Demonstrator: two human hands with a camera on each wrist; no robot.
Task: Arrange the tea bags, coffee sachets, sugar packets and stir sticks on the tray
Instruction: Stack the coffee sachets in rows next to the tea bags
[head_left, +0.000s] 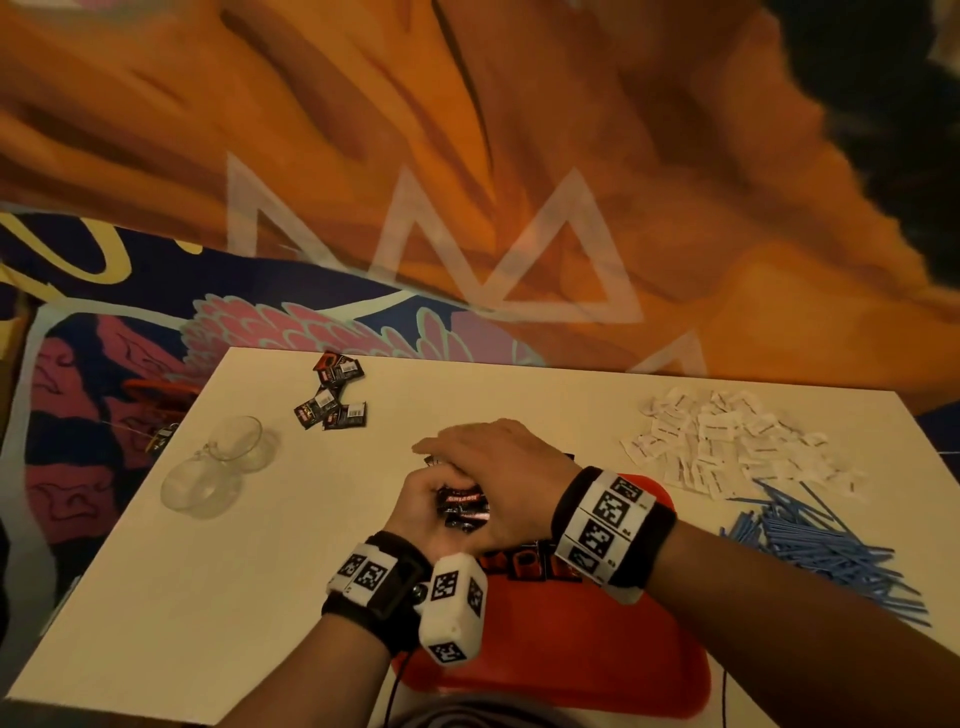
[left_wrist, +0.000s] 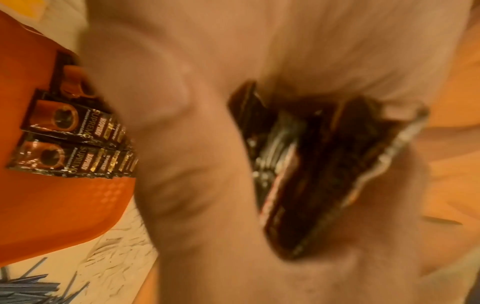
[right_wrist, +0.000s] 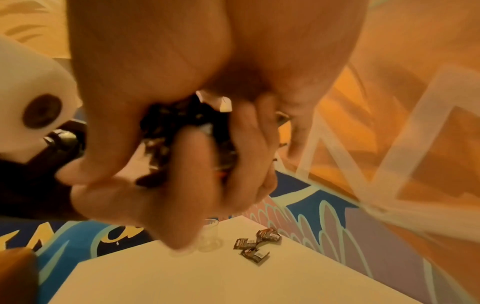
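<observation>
Nearest the viewer, an orange tray (head_left: 571, 654) sits on the white bench (head_left: 208, 597), its near part bare. At its far end a row of dark coffee sachets (left_wrist: 64, 144) lies flat, overlapping one another, printed with a cup picture and the words KOPIKO SUPREMO; in the head view the wrists cover most of that row.

Just beyond the tray's far edge the two hands meet over the bench. The left hand (head_left: 421, 514) lies palm up with its fingers curled round a bundle of dark sachets (head_left: 462, 506), so its grip is pinching that bundle. The right hand (head_left: 498, 467) lies over the top of the same bundle, palm down, its fingers bent over the packets; the right wrist view shows its thumb and fingers closed on them, though that picture is blurred. Both wrists carry black bands with white marker blocks.

To the right, near the tray, lies a loose heap of blue stir sticks (head_left: 826, 551), and beyond it a spread pile of white sugar packets (head_left: 727, 441). To the left stand two clear glass cups (head_left: 218, 467), touching each other. Farther back, near the bench's far edge, a few more dark sachets (head_left: 332, 395) lie scattered. Past the bench is a patterned floor in orange, blue and pink.
</observation>
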